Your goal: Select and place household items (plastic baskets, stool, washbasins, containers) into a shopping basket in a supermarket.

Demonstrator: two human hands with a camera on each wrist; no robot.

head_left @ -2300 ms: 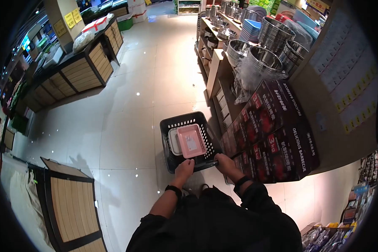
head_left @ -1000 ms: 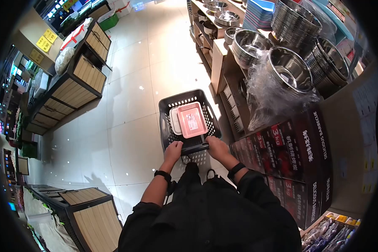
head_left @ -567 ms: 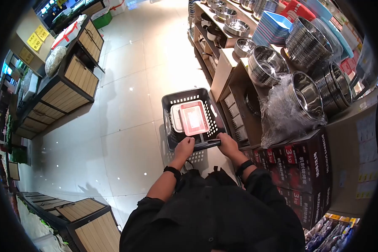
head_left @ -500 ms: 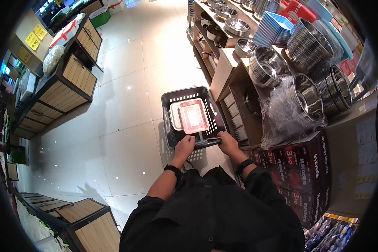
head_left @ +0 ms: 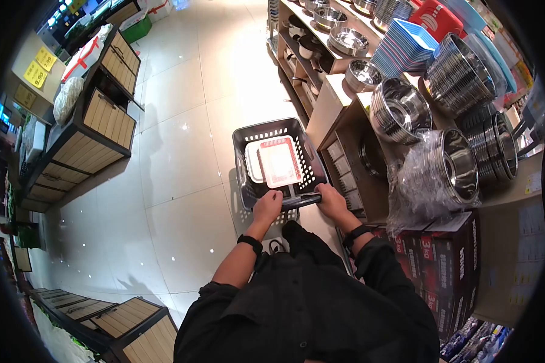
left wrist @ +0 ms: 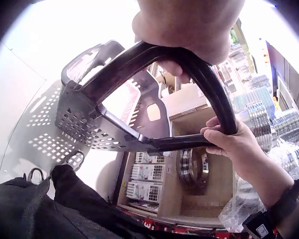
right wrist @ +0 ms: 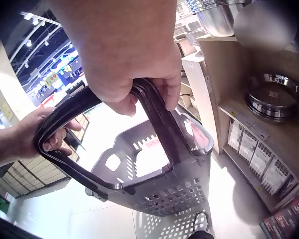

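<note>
My left hand [head_left: 267,207] grips one corner of the long black handle [head_left: 300,201] of a dark plastic shopping basket [head_left: 243,184]. At the handle's other corner my right hand [head_left: 333,201] holds on, fingers curled round the bar as the left wrist view shows. The basket has perforated walls and hangs or rolls low over the floor in front of my legs. Inside lie a white tray [head_left: 254,162] and, overlapping it, a pink tray [head_left: 278,163] bright with glare. In the right wrist view the handle [right wrist: 162,124] rises as a loop from the basket's near side.
Along the right runs a wooden shelf unit [head_left: 327,112] with stacked steel basins [head_left: 399,112] and blue trays [head_left: 406,45]. Plastic-wrapped basins [head_left: 430,175] overhang dark red cartons [head_left: 436,254] by my right arm. Wood-fronted counters [head_left: 103,127] stand left; tiled floor [head_left: 181,151] stretches ahead.
The basket, with both hands on its handle, sits higher in the head view than at first. Basins and cartons at right have slid downward and outward as the view moves along the aisle.
</note>
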